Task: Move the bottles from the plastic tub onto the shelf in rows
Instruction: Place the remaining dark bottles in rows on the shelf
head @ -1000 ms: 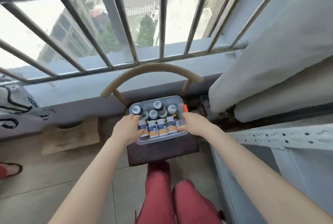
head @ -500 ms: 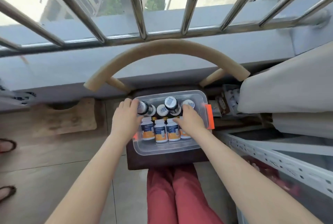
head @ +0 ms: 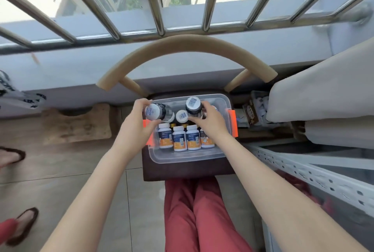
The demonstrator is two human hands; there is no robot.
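A clear plastic tub (head: 182,157) with orange clips sits on a dark chair seat in front of me. Several white bottles with orange-and-blue labels (head: 179,138) lie in a row inside it, and dark bottles stand behind them. My left hand (head: 137,126) grips a dark bottle with a white cap (head: 156,111) at the tub's back left, tilted and lifted. My right hand (head: 209,119) grips another dark bottle (head: 193,107) at the back right. The white perforated metal shelf (head: 315,174) is at my right.
The chair's curved beige backrest (head: 186,46) arches behind the tub, below a barred window (head: 157,8). Folded grey fabric (head: 323,93) lies to the right, above the shelf. Someone's sandalled feet (head: 22,225) stand on the tiled floor at left. My red-trousered legs (head: 194,217) are below the chair.
Both hands left the tub's sides and reached inside. Each now holds a dark bottle, raised out of the back row. The view has closed in on the tub.
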